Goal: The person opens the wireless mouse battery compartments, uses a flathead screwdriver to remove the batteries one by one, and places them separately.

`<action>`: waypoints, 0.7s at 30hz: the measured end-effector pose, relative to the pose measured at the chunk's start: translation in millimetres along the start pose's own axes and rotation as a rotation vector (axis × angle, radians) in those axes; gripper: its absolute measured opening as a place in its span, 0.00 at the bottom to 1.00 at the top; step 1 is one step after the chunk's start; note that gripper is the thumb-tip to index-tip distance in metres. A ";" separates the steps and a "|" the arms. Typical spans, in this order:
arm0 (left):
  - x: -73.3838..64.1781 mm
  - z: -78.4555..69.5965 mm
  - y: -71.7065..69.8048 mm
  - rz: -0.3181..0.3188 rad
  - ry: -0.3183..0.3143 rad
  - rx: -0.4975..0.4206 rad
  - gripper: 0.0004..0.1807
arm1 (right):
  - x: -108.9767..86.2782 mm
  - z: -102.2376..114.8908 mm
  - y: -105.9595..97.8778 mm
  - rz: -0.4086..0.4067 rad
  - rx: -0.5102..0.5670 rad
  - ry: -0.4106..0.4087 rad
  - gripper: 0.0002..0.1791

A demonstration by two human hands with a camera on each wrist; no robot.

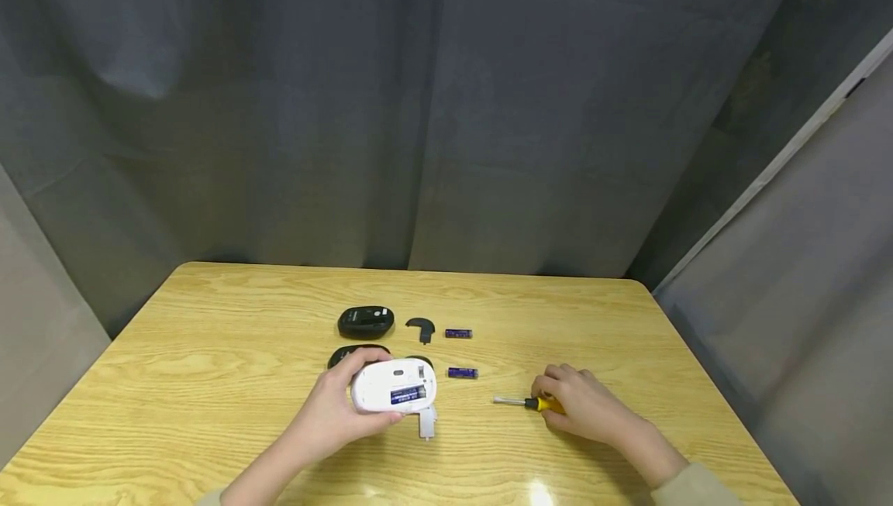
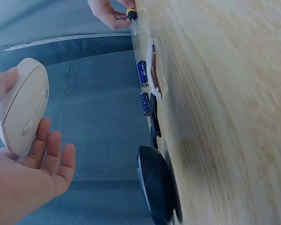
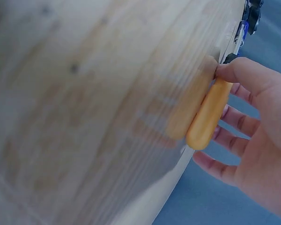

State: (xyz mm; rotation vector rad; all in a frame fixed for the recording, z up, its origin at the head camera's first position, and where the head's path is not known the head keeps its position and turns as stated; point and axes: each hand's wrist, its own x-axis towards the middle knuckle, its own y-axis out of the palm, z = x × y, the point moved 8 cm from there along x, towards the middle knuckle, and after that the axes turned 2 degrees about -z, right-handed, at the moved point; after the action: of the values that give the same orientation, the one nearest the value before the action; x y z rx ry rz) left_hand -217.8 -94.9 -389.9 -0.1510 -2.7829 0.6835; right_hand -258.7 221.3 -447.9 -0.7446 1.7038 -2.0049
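My left hand [image 1: 333,413] grips a white computer mouse [image 1: 377,386] by its edges above the table. Its underside faces up, and a blue battery [image 1: 408,395] lies in the uncovered compartment. In the left wrist view the white mouse [image 2: 22,108] shows side-on between thumb and fingers. At the right, my right hand [image 1: 582,401] pinches the yellow handle [image 3: 210,112] of a screwdriver [image 1: 512,401] lying on the table, its blade pointing left. A white battery cover [image 1: 427,424] rests on the table just below the mouse, partly hidden by it.
Behind the left hand sit two black mice, one farther back [image 1: 366,323] and one partly covered [image 1: 342,354]. A black battery cover [image 1: 422,328] and two blue batteries, one behind [image 1: 458,333] and one in front [image 1: 463,373], lie on the wooden table [image 1: 209,351]. Grey curtains [image 1: 418,103] surround it.
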 end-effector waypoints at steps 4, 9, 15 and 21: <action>0.7 1.5 0.3 0.003 -0.003 0.008 0.38 | 1.3 0.0 0.6 -0.011 -0.013 -0.019 0.11; 0.4 2.6 1.4 0.009 -0.001 0.007 0.37 | 2.2 -0.2 0.8 -0.013 -0.012 -0.011 0.10; 0.5 3.1 0.2 0.007 -0.011 0.004 0.38 | 4.1 1.3 -3.0 -0.026 -0.004 -0.027 0.10; 0.5 4.2 -2.1 -0.001 -0.024 0.011 0.38 | 7.0 2.4 -12.1 -0.027 0.022 -0.029 0.09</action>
State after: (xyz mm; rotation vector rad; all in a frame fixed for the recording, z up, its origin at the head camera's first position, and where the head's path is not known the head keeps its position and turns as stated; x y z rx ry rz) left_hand -219.5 -98.6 -392.4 -0.1397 -2.8009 0.7046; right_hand -262.2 217.2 -434.8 -0.7900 1.6607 -2.0182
